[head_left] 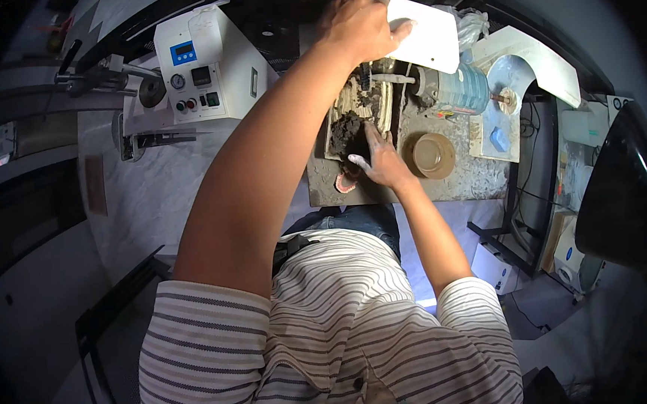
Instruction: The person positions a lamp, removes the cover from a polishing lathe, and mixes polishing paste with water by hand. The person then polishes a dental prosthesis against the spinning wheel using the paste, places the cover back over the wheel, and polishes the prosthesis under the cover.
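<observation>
My left hand (358,25) reaches far forward at the end of the left end of a white panel (432,37). Its thumb lies against the panel and its fingers bend over the far side, where their grip is partly hidden. Closer in, my right hand (387,164) has its fingers stretched into a shallow tray (328,143) of dark wet paste (347,131), thumb apart, holding nothing that shows. Whitish residue coats the thumb. Left of that hand, a pink denture (345,182) rests near the bench's front edge.
Right of the tray stands a brown bowl (433,157), with a clear blue-tinted bottle (462,89) lying behind it. A blue lump (498,139) sits on a stained white stand (483,127). A white machine with gauge and buttons (198,68) stands left. The bench (472,180) is smeared grey.
</observation>
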{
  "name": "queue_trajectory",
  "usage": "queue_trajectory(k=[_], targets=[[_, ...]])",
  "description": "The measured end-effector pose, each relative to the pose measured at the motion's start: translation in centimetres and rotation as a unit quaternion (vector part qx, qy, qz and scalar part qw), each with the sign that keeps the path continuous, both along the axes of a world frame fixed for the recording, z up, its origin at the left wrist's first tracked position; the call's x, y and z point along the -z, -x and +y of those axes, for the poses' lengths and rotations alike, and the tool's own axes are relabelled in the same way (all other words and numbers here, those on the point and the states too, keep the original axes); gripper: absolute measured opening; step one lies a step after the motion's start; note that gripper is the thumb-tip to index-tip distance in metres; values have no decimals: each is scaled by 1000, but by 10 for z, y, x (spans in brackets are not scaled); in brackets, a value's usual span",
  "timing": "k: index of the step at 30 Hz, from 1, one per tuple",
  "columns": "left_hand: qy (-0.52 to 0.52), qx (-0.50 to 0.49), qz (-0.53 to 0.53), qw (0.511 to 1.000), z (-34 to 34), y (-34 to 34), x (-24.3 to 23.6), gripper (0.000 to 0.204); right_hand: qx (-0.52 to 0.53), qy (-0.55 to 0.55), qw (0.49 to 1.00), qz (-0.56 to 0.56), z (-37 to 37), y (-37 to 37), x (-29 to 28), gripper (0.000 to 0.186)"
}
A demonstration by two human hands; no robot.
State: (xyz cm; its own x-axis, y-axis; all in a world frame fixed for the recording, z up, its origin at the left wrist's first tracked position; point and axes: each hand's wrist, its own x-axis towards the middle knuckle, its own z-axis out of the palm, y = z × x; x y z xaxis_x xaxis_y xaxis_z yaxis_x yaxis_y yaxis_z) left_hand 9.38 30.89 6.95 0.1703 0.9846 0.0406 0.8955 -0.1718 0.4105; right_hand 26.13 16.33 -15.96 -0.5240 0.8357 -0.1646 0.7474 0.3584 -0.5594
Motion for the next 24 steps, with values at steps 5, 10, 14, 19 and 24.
queue_trajectory(k=[5, 10, 14, 19, 24], targets=[[111, 3, 39, 993, -3, 0, -19, 77, 175, -77, 973, 130, -9, -27, -27, 42], [102, -6, 27, 994, -12, -4, -28, 68, 213, -95, 959, 162, -5, -42, -33, 40], [90, -29, 45, 994, -6, -9, -19, 66, 203, -126, 955, 173, 4, -25, -30, 40], [103, -26, 15, 994, -17, -14, -30, 58, 184, -106, 970, 122, 0, -19, -15, 38], [78, -18, 27, 996, -11, -4, -14, 54, 311, -174, 928, 105, 0, -67, -46, 31]])
